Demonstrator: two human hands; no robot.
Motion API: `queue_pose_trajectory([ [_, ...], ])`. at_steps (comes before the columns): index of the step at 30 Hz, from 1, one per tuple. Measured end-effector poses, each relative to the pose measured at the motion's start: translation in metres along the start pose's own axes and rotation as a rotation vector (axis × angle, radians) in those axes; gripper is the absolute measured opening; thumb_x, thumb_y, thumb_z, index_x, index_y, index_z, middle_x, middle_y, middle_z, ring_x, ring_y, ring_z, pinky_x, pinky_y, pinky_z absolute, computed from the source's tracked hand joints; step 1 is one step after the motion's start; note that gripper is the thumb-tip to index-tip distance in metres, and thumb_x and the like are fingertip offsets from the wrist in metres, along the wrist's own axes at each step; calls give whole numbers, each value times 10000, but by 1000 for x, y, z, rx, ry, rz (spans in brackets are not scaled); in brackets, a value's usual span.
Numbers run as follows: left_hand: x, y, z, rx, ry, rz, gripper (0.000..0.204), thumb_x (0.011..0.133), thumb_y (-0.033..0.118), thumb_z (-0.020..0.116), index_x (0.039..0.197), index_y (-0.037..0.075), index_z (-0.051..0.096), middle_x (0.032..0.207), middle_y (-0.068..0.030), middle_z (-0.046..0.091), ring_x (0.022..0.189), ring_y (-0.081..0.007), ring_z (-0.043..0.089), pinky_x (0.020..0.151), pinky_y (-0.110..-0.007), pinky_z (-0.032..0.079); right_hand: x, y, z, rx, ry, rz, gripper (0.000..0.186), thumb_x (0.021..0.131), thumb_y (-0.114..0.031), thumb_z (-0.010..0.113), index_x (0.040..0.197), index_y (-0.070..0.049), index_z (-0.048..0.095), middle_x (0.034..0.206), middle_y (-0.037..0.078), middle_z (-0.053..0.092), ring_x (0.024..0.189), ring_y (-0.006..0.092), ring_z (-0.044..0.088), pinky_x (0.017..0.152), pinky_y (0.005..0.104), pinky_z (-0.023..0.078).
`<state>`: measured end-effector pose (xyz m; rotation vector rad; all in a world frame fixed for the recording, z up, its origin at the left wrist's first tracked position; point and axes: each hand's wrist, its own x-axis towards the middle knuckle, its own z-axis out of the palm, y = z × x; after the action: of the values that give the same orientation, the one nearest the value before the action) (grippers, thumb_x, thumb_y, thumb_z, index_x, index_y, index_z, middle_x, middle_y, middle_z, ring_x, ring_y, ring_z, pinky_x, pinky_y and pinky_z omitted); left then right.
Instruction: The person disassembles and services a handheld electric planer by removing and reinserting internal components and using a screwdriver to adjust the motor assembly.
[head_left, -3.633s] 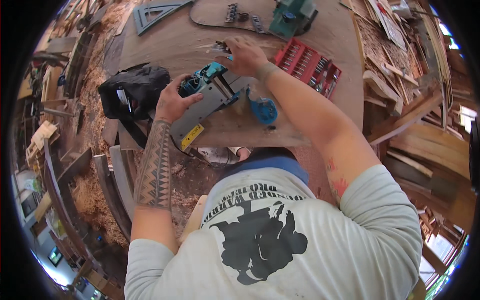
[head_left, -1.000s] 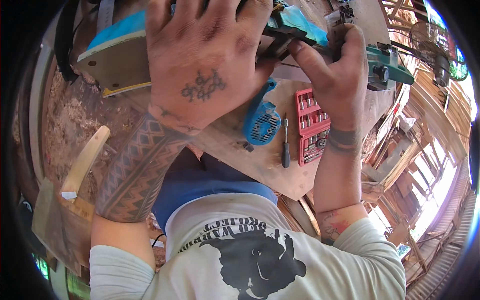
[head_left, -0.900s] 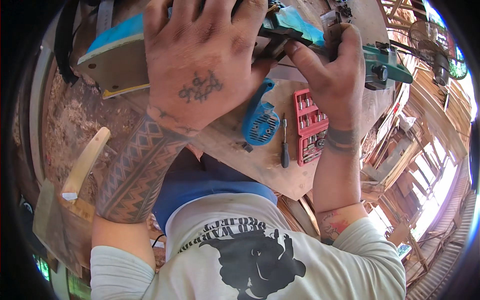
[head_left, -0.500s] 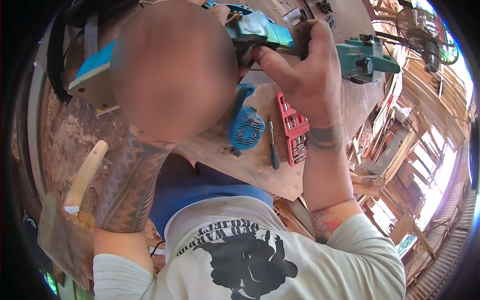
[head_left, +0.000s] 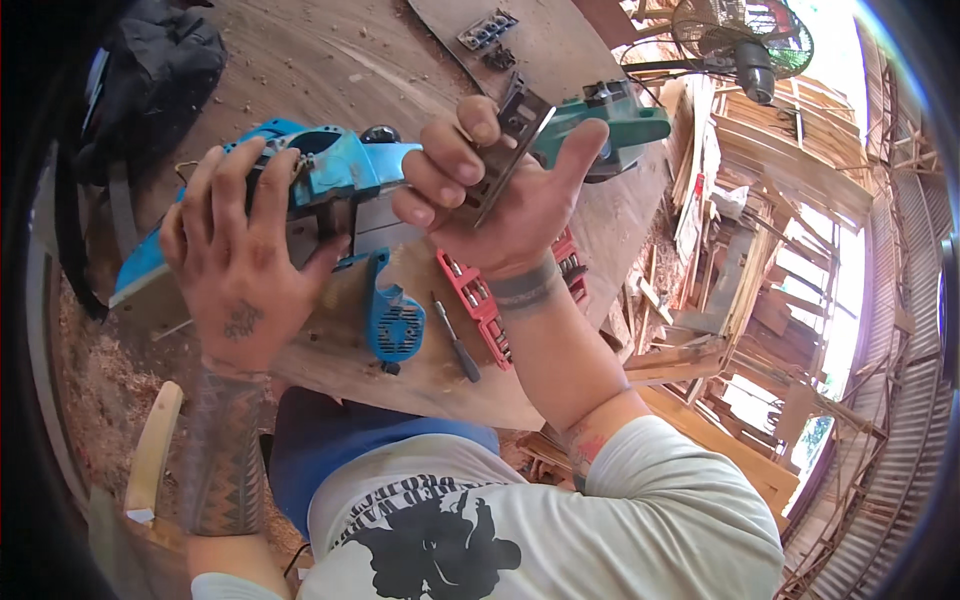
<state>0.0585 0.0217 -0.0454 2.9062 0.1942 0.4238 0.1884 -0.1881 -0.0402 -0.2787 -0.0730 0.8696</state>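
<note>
Metal plate (head_left: 510, 142) | right hand (head_left: 525, 208) | between curled fingers and palm | thumb apart

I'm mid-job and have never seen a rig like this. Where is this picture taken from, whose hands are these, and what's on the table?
There is no machine arm here: the bare hands belong to the person wearing the camera. It sits on the head and looks down, so left is their left; its wide lens bends straight edges.

The left hand grips a blue electric planer. The right hand is turned palm up, its fingers curled around a dark metal plate with a bright edge, perhaps a blade part.

On the wooden table lie a blue vented cover, a screwdriver, a red socket case, partly behind the right forearm, and a green power tool.
</note>
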Motion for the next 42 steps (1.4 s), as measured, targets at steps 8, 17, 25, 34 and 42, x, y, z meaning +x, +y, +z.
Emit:
queue_pose_trajectory([
  [8, -2, -5, 2, 42, -16, 6, 848, 800, 651, 854, 1492, 223, 616, 1543, -13, 559, 1487, -307, 487, 1195, -552, 346, -7, 15, -10, -459, -40, -65, 1241, 694, -1148, 315, 1164, -31, 583, 890, 55, 555, 775, 174, 523, 699, 345, 450],
  [17, 0, -3, -1, 45, -39, 8, 821, 823, 673, 833, 1477, 214, 641, 1544, -21, 559, 1480, -305, 486, 1197, -552, 340, -16, 22, 14, -1039, 98, 31, 1321, 599, -1175, 393, 1181, -8, 605, 948, 16, 528, 796, 115, 482, 729, 287, 407],
  [25, 1, -2, -1, 14, -24, 4, 781, 779, 547, 896, 1443, 217, 650, 1505, -15, 563, 1456, -307, 501, 1174, -543, 353, -19, 21, 5, -1132, -24, -11, 1218, 661, -1103, 552, 1150, 7, 658, 1008, 28, 560, 826, 118, 471, 744, 286, 375],
  [34, 12, 1, -22, -66, -133, -17, 794, 752, 405, 936, 1458, 200, 635, 1511, -37, 551, 1456, -333, 486, 1197, -525, 356, -16, 14, 5, -1267, -210, -163, 727, 759, -610, 924, 1078, -5, 678, 978, 75, 611, 866, 231, 579, 769, 349, 450],
  [42, 31, -11, -33, -97, -235, 25, 892, 688, 438, 978, 1468, 190, 625, 1458, -60, 574, 1418, -345, 485, 1188, -530, 345, -15, -3, 25, -1746, -179, -514, 391, 724, -137, 968, 825, -98, 592, 828, 74, 621, 710, 260, 568, 627, 372, 435],
])
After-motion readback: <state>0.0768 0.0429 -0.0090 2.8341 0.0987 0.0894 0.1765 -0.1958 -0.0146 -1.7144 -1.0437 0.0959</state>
